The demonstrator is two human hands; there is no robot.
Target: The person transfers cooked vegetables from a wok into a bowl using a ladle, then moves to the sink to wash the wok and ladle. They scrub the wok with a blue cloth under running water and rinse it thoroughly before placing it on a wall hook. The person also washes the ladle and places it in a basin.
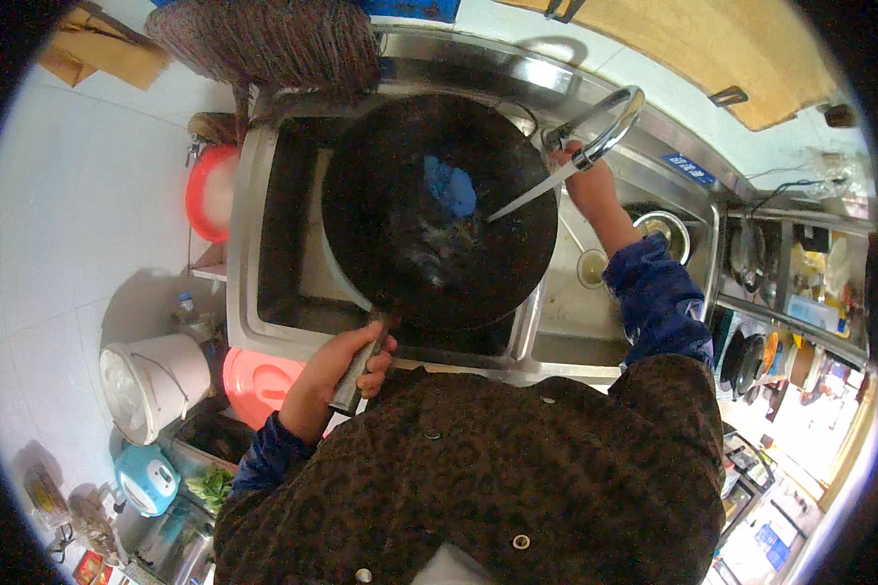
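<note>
A large black wok (380,241) rests over the left basin of a stainless-steel sink (243,292). My left hand (347,365) grips the wok's handle (351,391), which points toward my body. Inside the wok lies a crumpled blue cloth (451,186). Water (530,197) streams from a chrome faucet (618,131) into the wok and stirs the surface. My right hand (585,179) reaches up behind the spout, its fingers on the faucet's base by the lever; the spout partly hides them.
The right basin (578,329) holds a drain strainer (593,268) and a round metal bowl (662,234). A brown brush-like bundle (263,44) overhangs the sink's back left. At left stand a white bucket (154,387) and red basin (208,194). Shelves (797,314) line the right.
</note>
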